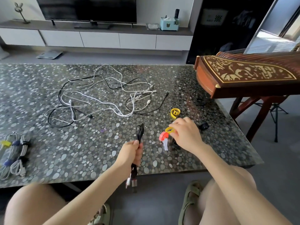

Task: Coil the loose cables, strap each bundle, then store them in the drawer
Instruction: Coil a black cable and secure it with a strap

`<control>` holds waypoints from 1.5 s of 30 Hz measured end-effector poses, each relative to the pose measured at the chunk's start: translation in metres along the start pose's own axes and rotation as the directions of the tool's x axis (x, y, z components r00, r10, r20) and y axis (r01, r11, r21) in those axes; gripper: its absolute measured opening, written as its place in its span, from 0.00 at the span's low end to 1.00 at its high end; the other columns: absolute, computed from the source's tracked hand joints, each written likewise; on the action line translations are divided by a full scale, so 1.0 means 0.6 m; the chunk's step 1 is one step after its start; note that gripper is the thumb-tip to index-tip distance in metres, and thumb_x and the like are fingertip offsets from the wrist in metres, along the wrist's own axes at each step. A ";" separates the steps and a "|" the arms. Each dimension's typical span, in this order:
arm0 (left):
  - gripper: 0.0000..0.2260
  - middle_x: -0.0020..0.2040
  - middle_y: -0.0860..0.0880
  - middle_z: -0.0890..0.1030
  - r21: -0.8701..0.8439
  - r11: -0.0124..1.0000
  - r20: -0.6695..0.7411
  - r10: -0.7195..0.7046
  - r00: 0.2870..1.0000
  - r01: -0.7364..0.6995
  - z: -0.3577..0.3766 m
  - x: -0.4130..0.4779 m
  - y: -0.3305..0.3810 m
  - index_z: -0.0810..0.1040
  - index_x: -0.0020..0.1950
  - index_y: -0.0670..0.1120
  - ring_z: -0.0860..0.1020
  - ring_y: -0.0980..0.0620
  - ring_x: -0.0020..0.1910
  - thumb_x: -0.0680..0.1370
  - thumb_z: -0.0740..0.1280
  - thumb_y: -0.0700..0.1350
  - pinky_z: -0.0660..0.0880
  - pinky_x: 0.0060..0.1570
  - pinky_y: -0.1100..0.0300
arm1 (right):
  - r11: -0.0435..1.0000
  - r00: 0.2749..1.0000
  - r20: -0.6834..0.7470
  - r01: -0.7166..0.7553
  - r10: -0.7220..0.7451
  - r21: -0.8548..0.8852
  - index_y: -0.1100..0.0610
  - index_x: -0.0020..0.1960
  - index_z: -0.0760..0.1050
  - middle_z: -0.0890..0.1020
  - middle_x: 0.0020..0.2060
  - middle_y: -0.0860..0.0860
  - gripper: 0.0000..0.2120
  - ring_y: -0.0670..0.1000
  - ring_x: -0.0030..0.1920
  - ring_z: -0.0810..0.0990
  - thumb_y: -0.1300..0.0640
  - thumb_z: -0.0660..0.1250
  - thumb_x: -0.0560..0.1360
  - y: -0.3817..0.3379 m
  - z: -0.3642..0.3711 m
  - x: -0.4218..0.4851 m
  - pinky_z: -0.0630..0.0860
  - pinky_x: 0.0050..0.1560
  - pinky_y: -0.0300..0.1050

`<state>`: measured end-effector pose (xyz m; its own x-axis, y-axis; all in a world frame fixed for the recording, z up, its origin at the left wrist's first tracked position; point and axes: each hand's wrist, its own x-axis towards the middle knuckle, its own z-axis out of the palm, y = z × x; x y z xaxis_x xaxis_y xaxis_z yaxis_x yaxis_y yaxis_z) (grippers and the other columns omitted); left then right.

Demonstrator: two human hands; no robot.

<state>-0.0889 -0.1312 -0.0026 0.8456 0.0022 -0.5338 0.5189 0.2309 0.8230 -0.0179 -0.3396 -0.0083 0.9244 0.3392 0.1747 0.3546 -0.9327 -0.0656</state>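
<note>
Since the black cable (140, 132) is light and limp, the left hand (132, 151) fists it mid-bundle over the desk's (81, 151) near edge, which should stop the loops springing open. Its plugs dangle below, blurred. The right hand (186, 135) pinches a yellow strap (169, 130) beside a red strap (162, 135); it's thin and floppy, best taken by one end. Dark object under that wrist: unreadable. Tangle (103, 95) sits mid-desk. Strapped bundles (14, 156) are cut off at left. Which drawer: can't tell.
</note>
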 end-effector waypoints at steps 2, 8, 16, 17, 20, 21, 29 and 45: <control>0.17 0.21 0.55 0.60 -0.111 0.993 0.031 -0.024 0.999 0.027 0.003 0.007 0.027 0.69 0.38 0.43 0.57 0.59 0.18 0.84 0.50 0.42 0.55 0.17 0.69 | 0.989 0.993 0.098 0.076 -0.064 -0.128 0.50 0.59 0.79 0.78 0.54 0.48 0.13 0.52 0.55 0.70 0.48 0.63 0.78 -0.001 0.009 0.020 0.66 0.53 0.45; 0.22 0.23 0.54 0.60 -0.046 0.997 -0.009 0.056 0.998 -0.057 0.003 0.032 0.076 0.80 0.47 0.37 0.55 0.57 0.20 0.83 0.51 0.48 0.54 0.18 0.66 | 0.892 0.985 0.087 -0.173 0.150 0.418 0.54 0.42 0.82 0.81 0.40 0.48 0.07 0.49 0.44 0.74 0.56 0.67 0.76 0.018 -0.012 0.070 0.68 0.45 0.43; 0.25 0.24 0.55 0.62 0.150 0.969 0.021 0.197 0.980 -0.198 0.068 0.074 0.109 0.78 0.42 0.44 0.59 0.56 0.23 0.75 0.60 0.66 0.56 0.25 0.62 | 0.206 0.860 0.404 -0.476 0.310 0.855 0.53 0.42 0.81 0.83 0.42 0.47 0.05 0.44 0.44 0.78 0.59 0.68 0.75 0.019 -0.042 0.084 0.67 0.41 0.39; 0.24 0.23 0.56 0.64 0.181 0.956 0.031 0.230 0.973 -0.232 0.080 0.078 0.113 0.77 0.39 0.46 0.60 0.56 0.22 0.73 0.61 0.67 0.56 0.25 0.63 | 0.225 0.868 0.394 -0.467 0.303 0.856 0.53 0.42 0.81 0.83 0.41 0.45 0.05 0.42 0.43 0.78 0.60 0.68 0.75 0.019 -0.043 0.085 0.68 0.42 0.37; 0.17 0.27 0.58 0.75 0.300 0.897 0.019 0.335 0.942 -0.325 0.109 0.095 0.116 0.82 0.37 0.48 0.69 0.61 0.23 0.73 0.68 0.61 0.63 0.27 0.66 | 0.297 0.883 0.356 -0.444 0.306 0.846 0.52 0.40 0.81 0.83 0.39 0.43 0.06 0.39 0.41 0.78 0.60 0.69 0.75 0.019 -0.045 0.085 0.70 0.40 0.34; 0.13 0.29 0.56 0.78 0.305 0.892 -0.013 0.354 0.935 -0.334 0.114 0.102 0.114 0.83 0.39 0.47 0.71 0.60 0.25 0.74 0.69 0.56 0.65 0.28 0.66 | 0.299 0.883 0.347 -0.440 0.317 0.847 0.52 0.39 0.81 0.83 0.38 0.43 0.07 0.39 0.41 0.79 0.60 0.70 0.74 0.020 -0.044 0.086 0.70 0.40 0.34; 0.11 0.23 0.55 0.70 0.325 0.898 -0.007 0.315 0.949 -0.296 0.126 0.129 0.099 0.81 0.38 0.41 0.62 0.57 0.20 0.77 0.66 0.45 0.59 0.22 0.65 | 0.104 0.828 0.392 -0.466 0.401 0.879 0.54 0.34 0.80 0.83 0.35 0.47 0.12 0.45 0.37 0.76 0.62 0.66 0.75 0.055 -0.044 0.086 0.65 0.38 0.40; 0.10 0.25 0.54 0.65 0.503 0.770 0.167 0.359 0.918 -0.392 0.171 0.159 0.104 0.74 0.38 0.47 0.61 0.56 0.22 0.78 0.64 0.49 0.57 0.23 0.63 | -0.401 0.832 0.491 -0.371 0.257 0.838 0.59 0.38 0.72 0.82 0.39 0.57 0.11 0.53 0.37 0.77 0.67 0.57 0.76 0.081 -0.100 0.072 0.67 0.37 0.44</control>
<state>0.0370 -0.2163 0.0176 0.9836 -0.0779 -0.1627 0.1309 -0.3120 0.9410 0.0308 -0.3773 0.0550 0.9296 0.1027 -0.3540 -0.3669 0.3508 -0.8616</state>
